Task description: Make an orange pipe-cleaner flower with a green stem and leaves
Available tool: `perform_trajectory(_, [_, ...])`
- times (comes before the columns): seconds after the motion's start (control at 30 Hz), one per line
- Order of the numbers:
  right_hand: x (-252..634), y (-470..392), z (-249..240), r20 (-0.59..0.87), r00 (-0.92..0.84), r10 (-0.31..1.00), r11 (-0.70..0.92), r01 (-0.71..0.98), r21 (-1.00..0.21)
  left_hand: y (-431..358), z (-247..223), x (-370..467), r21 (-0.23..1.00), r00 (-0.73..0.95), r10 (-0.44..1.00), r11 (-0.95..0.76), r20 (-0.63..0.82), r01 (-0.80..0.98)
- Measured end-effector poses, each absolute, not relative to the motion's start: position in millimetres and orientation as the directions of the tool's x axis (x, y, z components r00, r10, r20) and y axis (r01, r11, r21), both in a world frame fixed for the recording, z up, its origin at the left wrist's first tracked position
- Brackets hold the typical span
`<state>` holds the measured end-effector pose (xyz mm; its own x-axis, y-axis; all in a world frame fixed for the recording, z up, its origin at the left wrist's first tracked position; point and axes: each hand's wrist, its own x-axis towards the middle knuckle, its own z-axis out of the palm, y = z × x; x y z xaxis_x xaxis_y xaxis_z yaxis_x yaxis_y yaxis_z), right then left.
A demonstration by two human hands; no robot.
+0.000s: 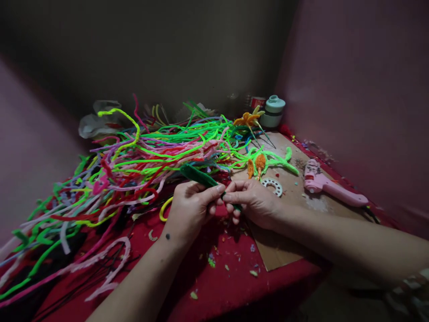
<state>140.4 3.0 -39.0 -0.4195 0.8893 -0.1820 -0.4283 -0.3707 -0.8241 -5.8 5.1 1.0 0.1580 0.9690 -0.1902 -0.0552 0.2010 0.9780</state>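
A dark green fuzzy strip (198,175) slants between both hands at the centre, over the near side of the table. My left hand (196,205) is closed on it, thumb pinched against the fingers, with the wide end sticking out up and to the left. My right hand (250,199) pinches the strip's narrow lower end, its fingertips almost touching the left ones. A little of the green shows below the right fingers. Just beyond the right hand lie an orange fuzzy piece (260,161) and a white ring with holes (272,187).
A heap of coloured pipe cleaners (174,147) covers the left and back. A pink glue gun (335,188) lies on cardboard (278,250) at right. Orange flowers (248,120) and a pale teal jar (274,112) stand behind. Scraps dot the red cloth (228,286).
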Motion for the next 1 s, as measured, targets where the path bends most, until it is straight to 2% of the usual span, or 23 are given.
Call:
perform_trajectory(0.2, [142.3,2.3,-37.6,-0.220,-0.459,0.861,-0.427,-0.415,-0.803,8.1,-1.4,-8.3,0.976,0.119,0.971,0.214,-0.208,-0.033])
perform_trajectory(0.33, [141.9,3.2,-35.2,-0.266,-0.456,0.849,-0.462,-0.397,-0.793,9.8,-2.1,-10.6,0.971,0.123,0.969,0.224,-0.214,-0.078])
perform_trajectory(0.6, [141.4,2.6,-36.1,-0.256,-0.409,0.876,-0.409,-0.346,-0.844,9.8,-2.8,-9.2,0.953,0.088,0.953,0.296,-0.290,-0.067])
perform_trajectory(1.0, [140.4,1.2,-32.4,-0.274,-0.331,0.903,-0.382,-0.326,-0.865,13.2,-11.2,-9.5,0.973,0.145,0.966,0.225,-0.216,-0.054])
